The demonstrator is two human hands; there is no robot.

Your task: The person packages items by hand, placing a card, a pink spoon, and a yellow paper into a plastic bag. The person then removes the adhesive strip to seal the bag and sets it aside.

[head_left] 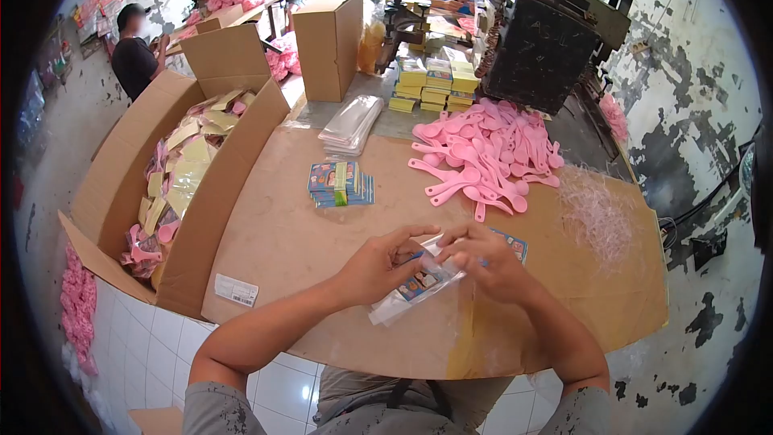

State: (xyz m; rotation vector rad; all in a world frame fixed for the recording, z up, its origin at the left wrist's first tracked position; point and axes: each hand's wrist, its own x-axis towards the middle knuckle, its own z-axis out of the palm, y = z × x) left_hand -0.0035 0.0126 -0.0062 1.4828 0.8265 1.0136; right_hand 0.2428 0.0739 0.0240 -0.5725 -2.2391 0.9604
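A clear plastic bag [390,309] with a blue printed card [419,283] inside lies near the front of the cardboard-covered table. My left hand [385,264] is closed on the bag's left side, its fingers curled at the upper edge. My right hand [485,264] pinches the bag's upper right corner. Under and behind my right hand, another blue card [515,246] shows in part. Ahead sits a banded stack of blue cards [341,185], and behind it a pile of clear bags [351,126]. Pink plastic spoons [483,153] are heaped to the right of these.
An open carton [227,193] of packed bags stands at the left. Yellow-edged card stacks [435,83] and a closed carton [328,47] are at the back, near a dark machine [538,52]. Clear shreds [600,209] lie right. A person [135,56] stands at the back left.
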